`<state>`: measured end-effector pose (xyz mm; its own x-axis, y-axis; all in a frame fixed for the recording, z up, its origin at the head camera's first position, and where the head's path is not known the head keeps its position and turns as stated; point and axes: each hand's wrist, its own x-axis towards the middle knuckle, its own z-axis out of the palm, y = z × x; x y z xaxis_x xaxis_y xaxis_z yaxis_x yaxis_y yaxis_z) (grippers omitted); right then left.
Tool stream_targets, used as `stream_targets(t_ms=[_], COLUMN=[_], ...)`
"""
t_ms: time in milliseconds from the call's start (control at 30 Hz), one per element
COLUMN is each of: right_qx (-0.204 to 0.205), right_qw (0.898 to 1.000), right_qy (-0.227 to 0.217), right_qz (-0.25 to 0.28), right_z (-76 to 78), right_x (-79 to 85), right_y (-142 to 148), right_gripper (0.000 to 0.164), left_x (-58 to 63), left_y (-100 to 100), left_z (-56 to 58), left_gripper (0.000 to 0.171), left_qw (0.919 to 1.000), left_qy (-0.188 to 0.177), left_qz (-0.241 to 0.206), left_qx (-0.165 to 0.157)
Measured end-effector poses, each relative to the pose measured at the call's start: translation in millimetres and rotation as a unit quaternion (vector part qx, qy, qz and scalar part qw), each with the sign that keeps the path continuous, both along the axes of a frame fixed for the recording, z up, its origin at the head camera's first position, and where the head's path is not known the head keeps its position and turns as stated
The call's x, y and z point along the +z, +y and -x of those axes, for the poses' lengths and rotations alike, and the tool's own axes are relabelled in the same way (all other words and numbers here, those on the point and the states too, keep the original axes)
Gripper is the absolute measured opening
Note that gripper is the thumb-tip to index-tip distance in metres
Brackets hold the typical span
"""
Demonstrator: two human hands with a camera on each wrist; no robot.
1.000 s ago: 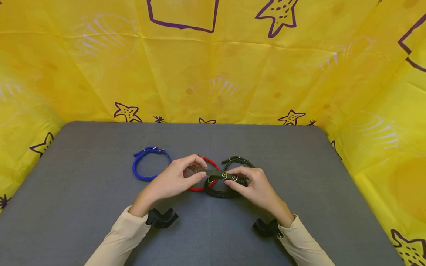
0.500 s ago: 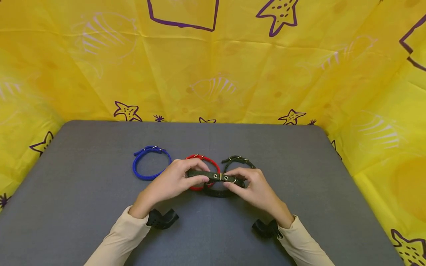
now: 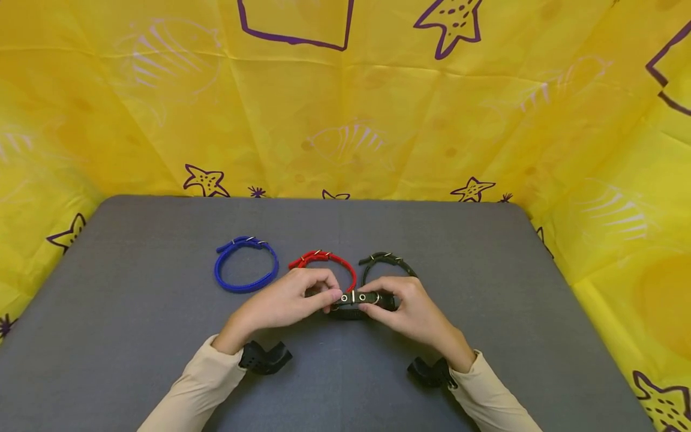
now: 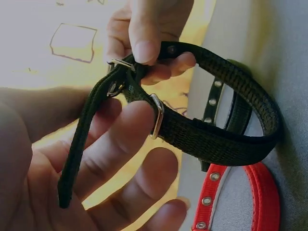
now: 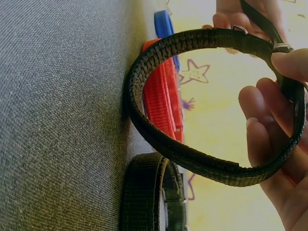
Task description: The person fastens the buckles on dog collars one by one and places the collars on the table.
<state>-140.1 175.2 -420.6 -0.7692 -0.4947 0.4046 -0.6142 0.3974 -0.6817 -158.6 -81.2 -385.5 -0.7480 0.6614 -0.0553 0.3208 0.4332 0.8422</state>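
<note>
Both hands hold a dark green pet collar [image 3: 369, 297] above the table, its band looped toward the tabletop. My left hand [image 3: 294, 300] pinches the strap just left of the buckle. In the left wrist view the strap's free tail [image 4: 76, 149] hangs across that hand's fingers, and a metal keeper loop [image 4: 157, 116] sits on the band. My right hand [image 3: 415, 306] grips the band right of the buckle, thumb in front and fingers behind. Metal eyelets show between the two thumbs. In the right wrist view the loop's lower curve comes close over the table.
A blue collar [image 3: 218, 270] lies at the left on the grey table [image 3: 340, 384]. Behind the hands are a red collar [image 3: 308, 259] and another dark green collar [image 3: 385, 258]. A yellow patterned cloth [image 3: 345, 102] stands around the table.
Both hands have come slightly lower with the collar. The strap piece that stuck out left in the left hand has drawn in, and the eyeleted part now lies level between the thumbs.
</note>
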Motion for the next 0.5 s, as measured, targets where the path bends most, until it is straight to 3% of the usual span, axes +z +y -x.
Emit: stream_targets(t_ms=[267, 500], right_qx=[-0.002, 0.005], right_qw=[1.0, 1.0], right_qy=[0.0, -0.001], right_qz=[0.0, 0.003], right_z=[0.2, -0.3], right_x=[0.6, 0.7], right_y=[-0.6, -1.4], right_gripper=[0.017, 0.016], left_x=[0.5, -3.8], left_y=[-2.6, -2.7], left_z=[1.9, 3.8], left_gripper=[0.016, 0.018], left_qw=[1.0, 0.9995], left_qy=[-0.004, -0.017], left_qz=[0.006, 0.004], left_qx=[0.005, -0.024])
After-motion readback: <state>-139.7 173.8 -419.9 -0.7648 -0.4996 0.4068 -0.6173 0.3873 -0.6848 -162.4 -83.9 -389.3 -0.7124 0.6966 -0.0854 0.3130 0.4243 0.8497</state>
